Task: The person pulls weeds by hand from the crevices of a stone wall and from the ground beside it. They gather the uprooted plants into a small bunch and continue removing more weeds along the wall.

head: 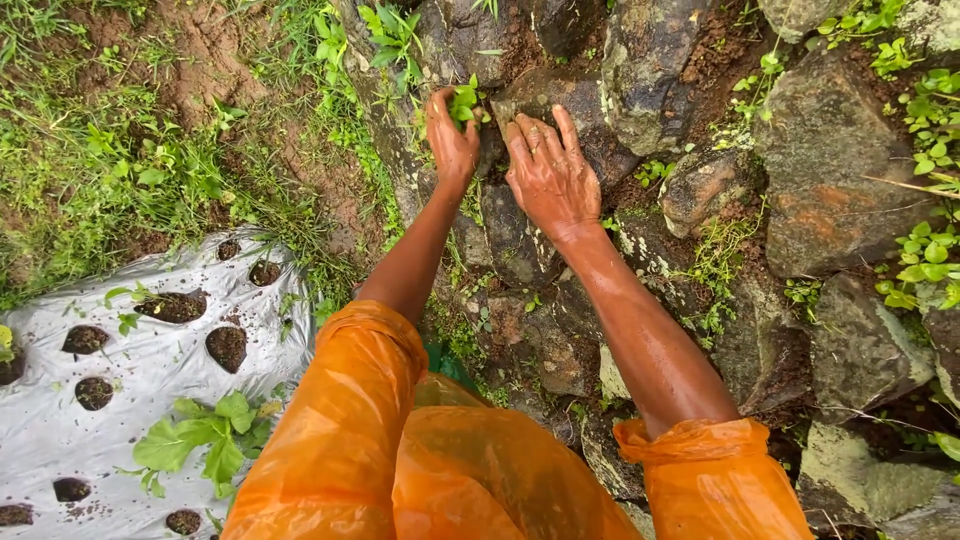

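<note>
A small green plant (463, 102) sits near the top middle of the frame, in a crack in the rock wall (820, 170). It looks light, soft and easy to tear, so the safest place to hold it is probably low down, near the root. The left hand (452, 135) is closed around its stem, with leaves sticking out on top. The right hand (550, 175) is open and flat, holding nothing, fingers spread on a dark wet rock just beside the plant. Both arms wear orange sleeves (340, 430). At the lower left lies a silver sheet (60, 410) with round holes (226, 348) full of dark soil. One hole holds a leafy plant (205, 435). Grass (120, 150) fills the upper left.
</note>
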